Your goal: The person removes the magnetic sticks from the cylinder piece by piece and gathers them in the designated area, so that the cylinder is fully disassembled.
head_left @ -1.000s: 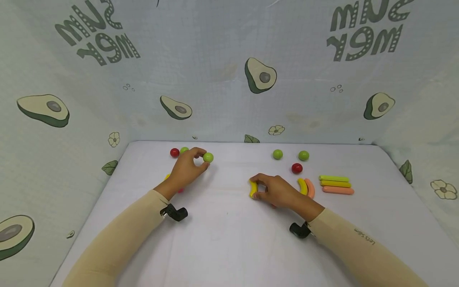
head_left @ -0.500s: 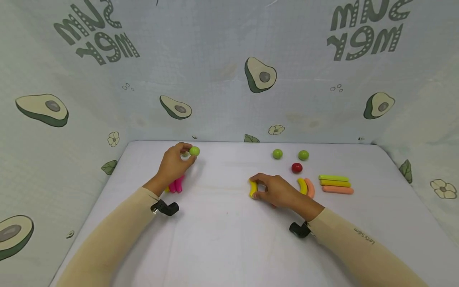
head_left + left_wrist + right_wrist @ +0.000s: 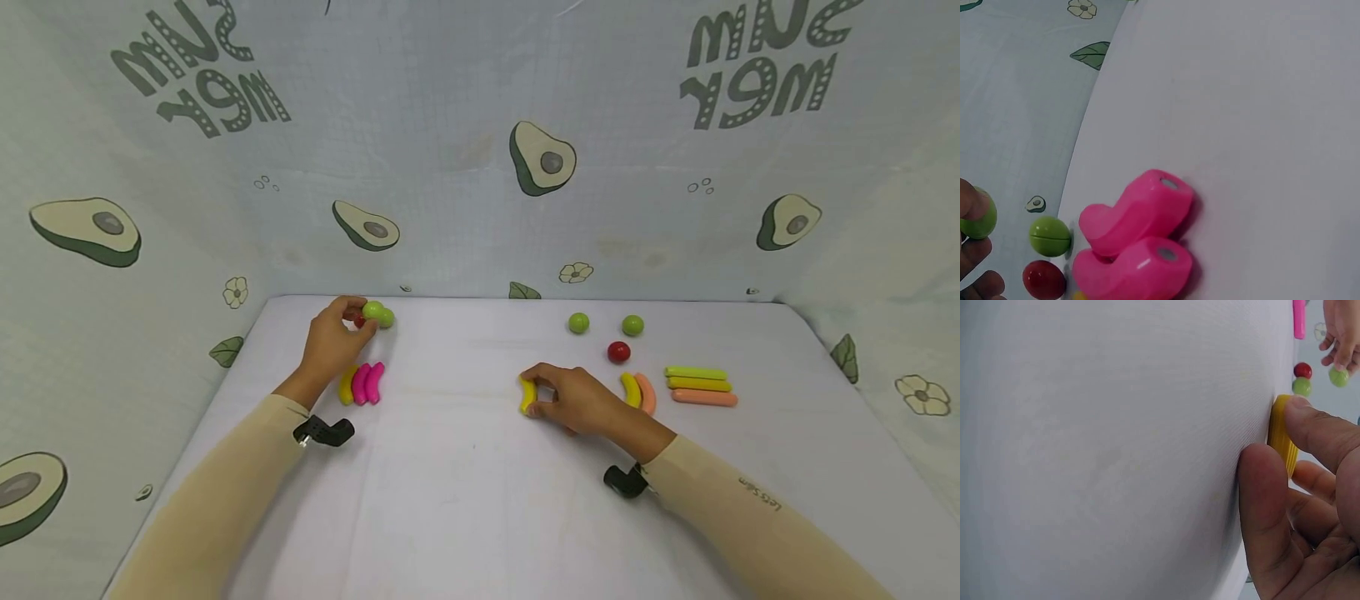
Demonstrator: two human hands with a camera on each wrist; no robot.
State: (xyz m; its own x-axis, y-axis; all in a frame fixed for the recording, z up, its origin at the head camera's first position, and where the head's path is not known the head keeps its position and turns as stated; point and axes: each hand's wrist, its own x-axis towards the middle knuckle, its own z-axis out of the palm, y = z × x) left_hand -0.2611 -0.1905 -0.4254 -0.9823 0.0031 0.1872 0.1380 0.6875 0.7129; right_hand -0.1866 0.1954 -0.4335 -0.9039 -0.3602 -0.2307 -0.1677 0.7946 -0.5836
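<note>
In the head view my left hand (image 3: pixel 328 343) pinches a shiny green ball (image 3: pixel 372 310) between thumb and fingers at the back left. Just beyond it are a second green ball (image 3: pixel 387 318) and a red ball (image 3: pixel 359 321), mostly hidden by the hand. The left wrist view shows the held ball (image 3: pixel 984 219) raised beside that green ball (image 3: pixel 1049 237) and red ball (image 3: pixel 1044 280). Near the table's middle, my right hand (image 3: pixel 581 402) grips a small yellow curved piece (image 3: pixel 528 395). From the right wrist, this yellow piece (image 3: pixel 1281 432) stands against the white surface.
Two pink curved pieces (image 3: pixel 367 384) and a yellow one (image 3: pixel 347 387) lie near the left forearm. Farther right are two green balls (image 3: pixel 632 325), a red ball (image 3: pixel 618 352), yellow and orange curved pieces (image 3: pixel 646 395), and three straight sticks (image 3: pixel 701 385). A printed cloth backdrop (image 3: pixel 465 217) rises behind.
My left hand has moved left with the green ball, to beside the other green ball and the red one, uncovering the pink and yellow pieces. The right hand stays put, gripping the yellow piece.
</note>
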